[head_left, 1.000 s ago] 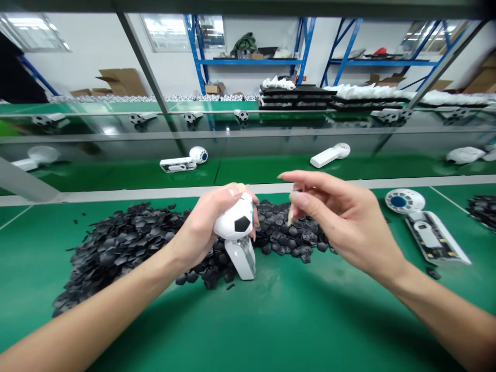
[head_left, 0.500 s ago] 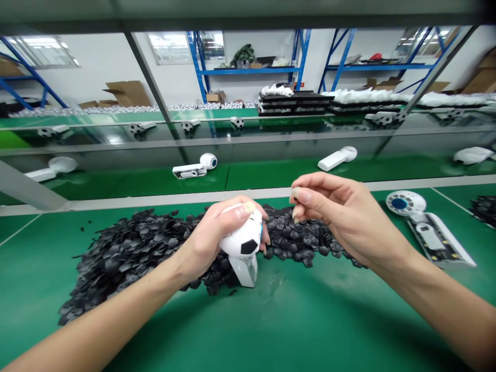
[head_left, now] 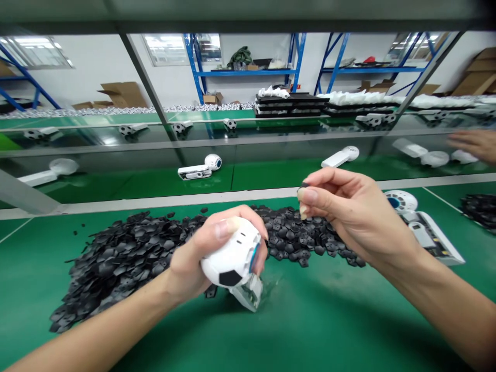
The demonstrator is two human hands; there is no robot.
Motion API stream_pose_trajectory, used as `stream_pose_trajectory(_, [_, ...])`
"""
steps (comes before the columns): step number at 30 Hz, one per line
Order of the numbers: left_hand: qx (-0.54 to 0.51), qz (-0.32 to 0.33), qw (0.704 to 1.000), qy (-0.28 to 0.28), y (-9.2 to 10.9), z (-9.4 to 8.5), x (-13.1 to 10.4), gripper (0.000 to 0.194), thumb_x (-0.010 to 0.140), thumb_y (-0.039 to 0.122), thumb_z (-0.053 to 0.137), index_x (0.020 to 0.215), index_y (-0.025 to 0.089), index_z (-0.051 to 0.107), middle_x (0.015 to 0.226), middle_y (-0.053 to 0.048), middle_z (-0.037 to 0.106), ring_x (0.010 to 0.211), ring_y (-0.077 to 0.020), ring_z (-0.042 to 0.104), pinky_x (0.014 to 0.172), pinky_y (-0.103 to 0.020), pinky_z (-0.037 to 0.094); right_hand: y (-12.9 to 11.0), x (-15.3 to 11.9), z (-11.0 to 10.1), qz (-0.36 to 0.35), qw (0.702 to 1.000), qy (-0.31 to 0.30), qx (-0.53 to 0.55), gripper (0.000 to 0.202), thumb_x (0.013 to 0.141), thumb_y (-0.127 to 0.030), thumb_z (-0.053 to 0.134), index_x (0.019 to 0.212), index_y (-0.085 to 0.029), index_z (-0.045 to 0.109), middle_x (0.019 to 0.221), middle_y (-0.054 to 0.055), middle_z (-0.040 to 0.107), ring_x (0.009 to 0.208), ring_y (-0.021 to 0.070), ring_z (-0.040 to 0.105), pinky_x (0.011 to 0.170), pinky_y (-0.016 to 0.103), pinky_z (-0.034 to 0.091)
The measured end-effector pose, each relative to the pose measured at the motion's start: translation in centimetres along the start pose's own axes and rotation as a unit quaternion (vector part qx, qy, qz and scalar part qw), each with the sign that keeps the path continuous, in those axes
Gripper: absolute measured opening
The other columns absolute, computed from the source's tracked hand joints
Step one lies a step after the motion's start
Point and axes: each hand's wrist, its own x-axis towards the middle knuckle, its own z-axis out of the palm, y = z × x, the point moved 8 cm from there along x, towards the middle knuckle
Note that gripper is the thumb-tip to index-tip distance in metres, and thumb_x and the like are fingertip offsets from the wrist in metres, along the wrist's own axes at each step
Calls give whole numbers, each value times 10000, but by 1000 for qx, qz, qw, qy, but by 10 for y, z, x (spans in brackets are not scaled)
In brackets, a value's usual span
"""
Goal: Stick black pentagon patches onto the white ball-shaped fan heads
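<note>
My left hand (head_left: 217, 237) is wrapped round the ball-shaped head of a white device (head_left: 228, 258), which shows a black pentagon patch, two small slots and a blue rim. Its rectangular body hangs below, tilted over the green table (head_left: 294, 320). To the right, my right hand (head_left: 303, 199) pinches a small black piece (head_left: 305, 184) between thumb and forefinger. Behind and between the hands lies a wide heap of black pentagon pieces (head_left: 124, 258). Part of the heap is hidden by my left hand and forearm.
An open white device (head_left: 434, 237) lies at the right. Beyond a pale rail, a green belt (head_left: 251, 178) bears several white devices. Another person's hand (head_left: 475, 144) reaches in at the far right. Metal posts (head_left: 143, 77) stand in front of blue shelves (head_left: 248, 73).
The white device in my left hand has come closer and tilted. My right hand has shifted slightly right, its black piece now more visible. Another person's hand has appeared at the right.
</note>
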Motion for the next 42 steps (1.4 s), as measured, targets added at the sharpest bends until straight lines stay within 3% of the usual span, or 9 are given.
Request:
stream_pose_trajectory(5, [50, 102, 991, 65, 43, -8, -8, 463, 856, 634, 709, 901, 176, 763, 657, -89, 730, 535, -213, 618, 470, -303, 475, -17, -5, 9, -94, 989, -2, -118, 76, 875, -250, 913, 922, -293, 874, 825, -36, 791, 704, 72, 741, 671, 110, 614])
stream_pose_trajectory(8, [158, 173, 965, 121, 63, -16, -18, 438, 864, 634, 757, 899, 198, 785, 693, -85, 753, 555, -234, 676, 461, -320, 526, -45, -25, 19, -278, 922, 30, -269, 166, 877, -113, 870, 928, -270, 863, 864, -24, 806, 749, 103, 757, 683, 149, 619])
stream_pose_trajectory(11, [307, 291, 890, 172, 73, -18, -31, 409, 893, 641, 761, 925, 236, 808, 754, -58, 765, 601, -229, 710, 490, -331, 553, -58, -56, 33, -427, 815, 5, -392, 243, 895, -72, 824, 973, -300, 854, 915, -23, 820, 791, 150, 789, 756, 212, 657])
stream_pose_trajectory(14, [404, 397, 802, 193, 70, -13, -38, 367, 931, 613, 719, 1012, 269, 818, 800, -50, 758, 662, -235, 729, 577, -369, 574, -54, -73, 32, -454, 786, -32, -420, 160, 969, -234, 791, 1045, -361, 852, 954, -9, 822, 882, 211, 818, 858, 277, 690])
stream_pose_trajectory(19, [436, 579, 673, 149, 63, 6, -47, 343, 952, 504, 647, 1110, 235, 789, 745, -63, 724, 546, -225, 675, 501, -361, 543, -48, -77, 34, -410, 809, -101, -410, 93, 988, -375, 742, 983, -378, 834, 901, -11, 818, 872, 234, 816, 917, 354, 710])
stream_pose_trajectory(25, [483, 489, 715, 127, 55, 3, -39, 330, 921, 579, 689, 1098, 303, 730, 705, -63, 716, 617, -295, 696, 604, -452, 562, -54, -66, 53, -373, 847, -135, -355, 226, 934, -115, 806, 995, -332, 820, 979, -30, 833, 891, 177, 823, 882, 245, 691])
stream_pose_trajectory(32, [550, 505, 654, 123, 47, -2, -42, 469, 881, 579, 774, 1272, 325, 723, 805, -54, 765, 668, -279, 711, 647, -429, 573, -15, -40, 52, -130, 980, -86, -122, 117, 841, -156, 917, 865, -254, 856, 833, -10, 803, 735, 150, 754, 681, 240, 642])
stream_pose_trajectory(39, [523, 480, 700, 80, 43, -6, -42, 490, 838, 508, 840, 1283, 332, 733, 889, -65, 769, 751, -278, 712, 707, -430, 544, -2, -37, 54, -63, 989, -109, -73, 105, 812, -216, 949, 807, -225, 845, 799, 0, 788, 724, 146, 735, 696, 232, 633])
stream_pose_trajectory(42, [541, 482, 685, 77, 43, -4, -43, 451, 851, 525, 823, 1244, 316, 750, 866, -69, 762, 730, -274, 709, 699, -427, 542, 5, -37, 57, -18, 989, -122, -84, 139, 805, -240, 957, 793, -199, 825, 799, 7, 786, 723, 140, 731, 680, 213, 614])
